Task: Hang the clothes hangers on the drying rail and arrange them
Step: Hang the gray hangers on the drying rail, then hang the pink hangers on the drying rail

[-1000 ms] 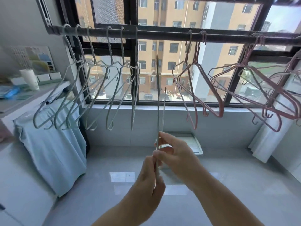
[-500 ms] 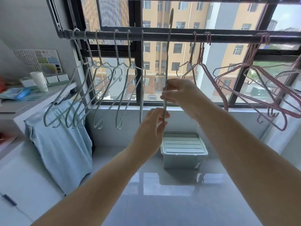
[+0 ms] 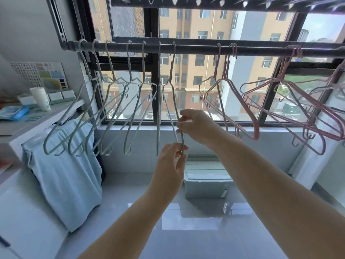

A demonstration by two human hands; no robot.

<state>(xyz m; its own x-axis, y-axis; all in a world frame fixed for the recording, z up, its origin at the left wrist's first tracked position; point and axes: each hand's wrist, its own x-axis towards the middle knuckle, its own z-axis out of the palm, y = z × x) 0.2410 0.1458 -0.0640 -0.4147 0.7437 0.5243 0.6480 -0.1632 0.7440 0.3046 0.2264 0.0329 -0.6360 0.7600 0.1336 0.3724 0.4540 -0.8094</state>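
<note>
While its hook sits over the dark drying rail (image 3: 196,48), the pale green hanger (image 3: 171,69) is seen almost edge-on, dangling right around the middle of the view. It's gripped in two spots: the bottom end of the wire is pinched between thumb and fingers of the left hand (image 3: 170,165), and a bit higher up the same wire is pinched by the fingertips of the right hand (image 3: 196,126), which is found at about 1 o'clock from the left one. Both arms are stretched up from the bottom edge.

At 9 o'clock from that hanger, a row of other green hangers (image 3: 112,109) is hung on the same rail, the nearest one just beside it and hanging straight down, the rest swung out toward 8 o'clock. At 3 o'clock, a bunch of pink hangers (image 3: 244,101) is hooked on – tilted and partly tangled, so no count can be given.

Further out, a pale lidded storage box (image 3: 205,176) is parked on the glossy floor at 6 o'clock, under the window. A light blue cloth (image 3: 63,174) is draped at 8 o'clock, with a white cup (image 3: 41,99) set on the shelf above it.
</note>
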